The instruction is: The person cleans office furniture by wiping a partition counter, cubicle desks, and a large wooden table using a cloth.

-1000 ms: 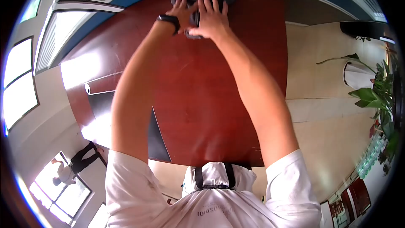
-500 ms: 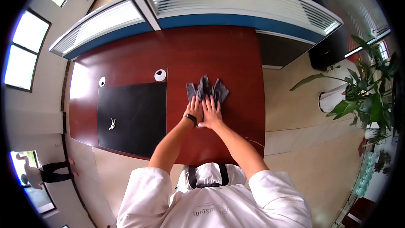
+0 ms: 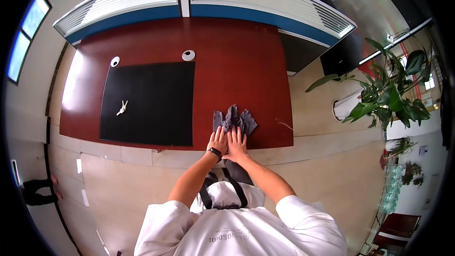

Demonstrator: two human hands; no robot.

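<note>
While left hand and right hand are resting flat, side by side, on cloth, desk edge is running right by them; overpulling could drag it off.

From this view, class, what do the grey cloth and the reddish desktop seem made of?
Grey cloth: soft, matte fabric, fibre unclear; it bunches in limp folds. Reddish desktop: perhaps wood or laminate, from its mahogany colour; glossy, as light glares near its left edge.
</note>
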